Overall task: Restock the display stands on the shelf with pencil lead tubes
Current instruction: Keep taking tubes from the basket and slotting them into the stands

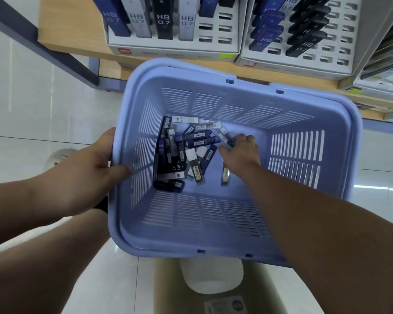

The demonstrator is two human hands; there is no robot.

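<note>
Lavender slotted basket (pixel 340 168) gripped at its rim by our left hand (pixel 86 175), our right hand (pixel 241 152) inside it, fingers (pixel 250 138) closed on one pencil lead tube (pixel 225 135), loose tubes (pixel 186 155) heaped beside, half-filled display stands (pixel 175 47) on the shelf (pixel 61 30) above.

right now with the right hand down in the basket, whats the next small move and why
Probably close the fingers on one tube and lift it out. The right hand is at the edge of the pile of lead tubes, seemingly touching one, while the left hand holds the blue basket by its rim. The left display stand above has empty slots.
</note>
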